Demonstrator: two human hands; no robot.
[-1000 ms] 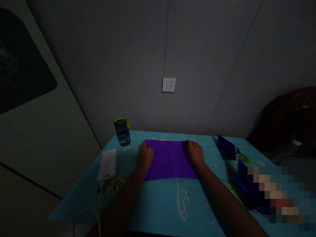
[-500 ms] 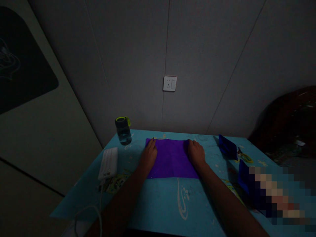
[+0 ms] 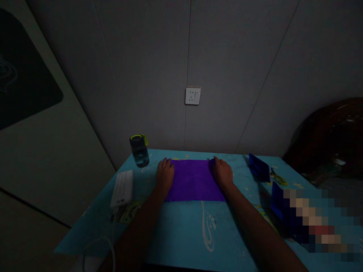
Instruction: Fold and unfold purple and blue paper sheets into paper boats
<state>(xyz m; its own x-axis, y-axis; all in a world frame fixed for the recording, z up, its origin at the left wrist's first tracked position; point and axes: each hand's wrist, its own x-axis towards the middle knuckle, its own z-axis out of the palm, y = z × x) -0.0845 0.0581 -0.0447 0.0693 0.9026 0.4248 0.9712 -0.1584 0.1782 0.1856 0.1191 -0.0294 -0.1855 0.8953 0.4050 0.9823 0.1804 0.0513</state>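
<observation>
A purple sheet (image 3: 195, 180), paper or thin cloth, lies on the blue patterned table with a faint crease down its middle. My left hand (image 3: 165, 175) is at its left edge near the far corner, the fingers bent round that edge and the thumb hidden. On the opposite side my right hand (image 3: 223, 172) has closed on the far right corner, which is lifted a little. Both forearms reach in from the near side, the right one passing the sheet's near right corner.
A dark water bottle (image 3: 140, 151) with a green rim stands back left. Nearer is a white power bank (image 3: 122, 189) with a cable. On the right are two folded blue pieces (image 3: 259, 168), yellow-handled scissors (image 3: 279, 178) and a blurred patch. A wall with a socket (image 3: 193, 96) rises behind.
My left hand has shifted left, from lying over the sheet's left part to its edge. The far right corner is raised slightly more in my right hand. The view has turned slightly.
</observation>
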